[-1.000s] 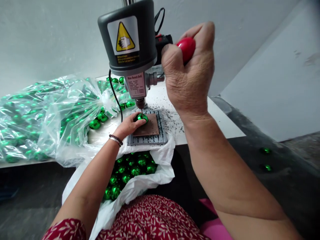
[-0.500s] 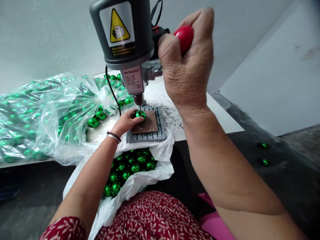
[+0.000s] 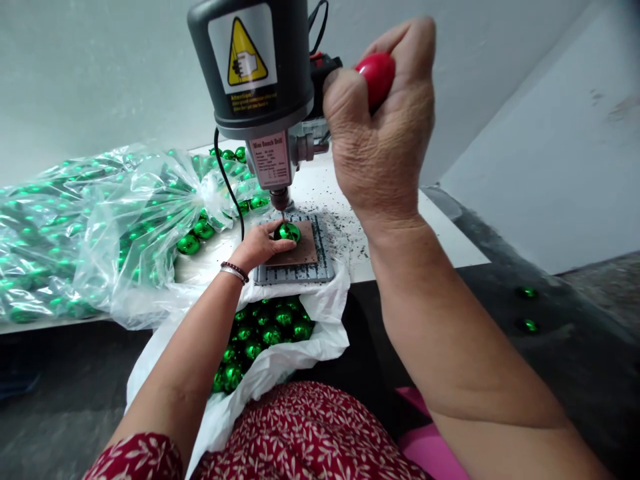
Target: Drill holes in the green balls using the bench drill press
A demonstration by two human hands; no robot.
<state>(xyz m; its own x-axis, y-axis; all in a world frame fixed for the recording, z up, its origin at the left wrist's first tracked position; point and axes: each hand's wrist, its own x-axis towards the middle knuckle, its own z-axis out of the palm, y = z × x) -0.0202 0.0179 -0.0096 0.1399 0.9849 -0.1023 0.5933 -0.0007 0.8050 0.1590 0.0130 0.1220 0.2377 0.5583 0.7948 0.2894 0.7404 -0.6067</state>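
- My left grip (image 3: pixel 260 245) is holding a shiny green ball (image 3: pixel 290 233), with my thumb in front and a finger behind.
- My right grip (image 3: pixel 383 127) is squeezing a red knob (image 3: pixel 377 75) up high, beside the drill (image 3: pixel 250 80).
- The shiny green ball is sitting on a flat brown board (image 3: pixel 307 248), right under the drill.
- A thin drill bit (image 3: pixel 283 217) is pointing down at the top of the ball, but I cannot tell if it is touching.
- The board is lying on a grey plate (image 3: pixel 295 275), and the plate is resting on the white desk (image 3: pixel 425 237).
- Little dark crumbs (image 3: pixel 345 230) are lying on the plate and on the desk next to it.
- A big see-through bag (image 3: pixel 135 297) is lying on the desk to the left, and lots of green balls are showing through it.
- A white bag (image 3: pixel 320 350) is hanging open below the desk edge, near my lap, and it is holding many green balls (image 3: pixel 271 335).
- Two more green balls (image 3: pixel 530 326) are lying on the dark floor (image 3: pixel 480 313), off to the right.
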